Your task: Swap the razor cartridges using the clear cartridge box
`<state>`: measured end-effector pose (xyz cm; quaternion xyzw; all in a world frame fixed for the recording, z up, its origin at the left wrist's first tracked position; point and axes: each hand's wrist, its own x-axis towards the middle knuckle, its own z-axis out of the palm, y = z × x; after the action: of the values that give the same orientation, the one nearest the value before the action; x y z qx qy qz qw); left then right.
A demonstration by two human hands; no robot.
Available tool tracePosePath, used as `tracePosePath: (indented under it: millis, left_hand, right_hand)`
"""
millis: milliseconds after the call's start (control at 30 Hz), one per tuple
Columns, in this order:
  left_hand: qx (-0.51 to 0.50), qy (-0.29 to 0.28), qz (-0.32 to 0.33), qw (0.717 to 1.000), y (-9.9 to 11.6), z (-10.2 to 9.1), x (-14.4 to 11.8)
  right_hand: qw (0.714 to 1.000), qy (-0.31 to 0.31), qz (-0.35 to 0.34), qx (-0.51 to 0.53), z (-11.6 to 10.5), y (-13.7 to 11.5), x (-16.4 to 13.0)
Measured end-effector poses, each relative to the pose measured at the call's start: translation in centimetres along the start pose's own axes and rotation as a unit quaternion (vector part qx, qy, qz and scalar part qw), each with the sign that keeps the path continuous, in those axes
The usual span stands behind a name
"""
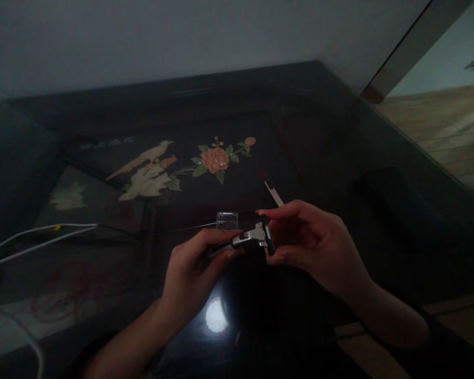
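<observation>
A razor (pixel 245 239) with a silver neck and a dark handle is held above the dark table. My left hand (pixel 193 263) is closed around its handle, which the fingers partly cover. At the other end, my right hand (pixel 319 242) pinches the dark blade head (pixel 267 234) between thumb and fingers, one at each end. Just beyond the razor lies a small clear plastic case (pixel 227 219). Behind my right hand a thin light stick with a dark tip (pixel 275 193) rests on the table, its lower end hidden by the hand.
The glossy dark table (pixel 300 131) carries an inlaid bird and flower picture (pixel 215 159). A white cable (pixel 35 230) loops in from the left. A dark object (pixel 395 202), hard to make out, lies at the right. A pale wall (pixel 161 37) stands behind.
</observation>
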<state>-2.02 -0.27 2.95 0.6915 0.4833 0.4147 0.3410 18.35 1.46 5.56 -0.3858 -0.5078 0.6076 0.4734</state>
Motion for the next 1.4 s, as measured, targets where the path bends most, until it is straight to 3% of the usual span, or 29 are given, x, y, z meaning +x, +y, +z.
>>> tracePosePath:
  millis: [733, 933, 1400]
  left_hand:
    - [0.0, 0.005, 0.041, 0.999, -0.01, 0.2, -0.41]
    - [-0.005, -0.018, 0.058, 0.998, -0.03, 0.14, -0.23]
    - [0.003, -0.019, 0.028, 0.999, 0.17, 0.29, -0.28]
  right_hand:
    - [0.996, 0.005, -0.056, -0.063, -0.07, -0.06, -0.12]
    - [0.997, 0.003, -0.053, -0.052, -0.11, -0.01, -0.02]
    - [0.995, 0.007, -0.062, -0.078, -0.24, 0.07, 0.08]
